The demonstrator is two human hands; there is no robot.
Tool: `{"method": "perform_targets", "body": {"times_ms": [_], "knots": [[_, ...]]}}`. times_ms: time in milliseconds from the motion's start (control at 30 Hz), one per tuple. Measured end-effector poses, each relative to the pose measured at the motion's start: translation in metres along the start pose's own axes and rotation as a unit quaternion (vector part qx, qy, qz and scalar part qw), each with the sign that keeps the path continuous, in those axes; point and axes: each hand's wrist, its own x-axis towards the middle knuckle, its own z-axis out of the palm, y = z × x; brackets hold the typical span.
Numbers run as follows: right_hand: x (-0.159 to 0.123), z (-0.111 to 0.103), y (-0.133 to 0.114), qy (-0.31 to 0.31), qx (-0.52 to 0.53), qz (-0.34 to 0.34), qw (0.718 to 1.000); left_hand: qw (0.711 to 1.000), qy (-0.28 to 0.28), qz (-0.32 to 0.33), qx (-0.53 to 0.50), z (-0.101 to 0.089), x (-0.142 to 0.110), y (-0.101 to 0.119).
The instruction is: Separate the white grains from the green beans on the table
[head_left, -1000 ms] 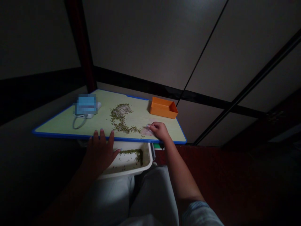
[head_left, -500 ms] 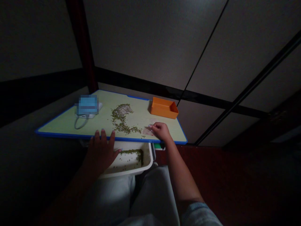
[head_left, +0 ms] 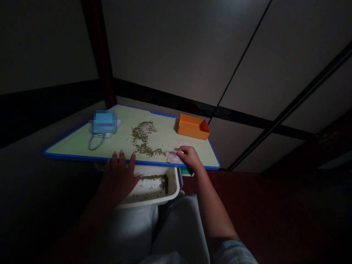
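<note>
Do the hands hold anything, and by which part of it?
Whether the right hand pinches anything cannot be told; the left hand, spread at the tabletop's edge, holds nothing visible.

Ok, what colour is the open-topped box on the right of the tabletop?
The open-topped box is orange, shown best in the head view.

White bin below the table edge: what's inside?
Small green grains are banked toward the far side and right corner of the white bin, others scattered across its bottom. The left hand covers its left part; the table's blue edge hides its far rim.
</note>
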Motion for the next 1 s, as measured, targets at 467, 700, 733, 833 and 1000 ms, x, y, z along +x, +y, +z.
{"method": "perform_targets", "body": {"times_ms": [467, 700, 733, 833, 1000], "knots": [[0.0016, 0.0029, -0.0012, -0.020, 0.019, 0.003, 1.000, 1.000, -0.002, -0.004, 0.005, -0.0003, 0.0006, 0.0005], [0.0029, 0.0031, 0.0015, 0.033, 0.082, 0.040, 0.995, 1.000, 0.000, -0.002, -0.002, 0.0010, -0.0008, -0.0009], [0.0030, 0.0032, 0.0022, 0.032, 0.086, 0.041, 0.995, 1.000, -0.002, -0.002, -0.004, 0.0012, -0.0008, -0.0011], [0.0032, 0.0038, 0.0044, 0.025, 0.086, 0.044, 0.995, 1.000, 0.003, -0.003, -0.010, 0.0020, -0.0004, -0.0016], [0.0039, 0.0049, 0.0035, 0.016, 0.049, 0.033, 0.998, 1.000, 0.007, -0.002, -0.023, 0.0027, 0.0006, -0.0012]]}}
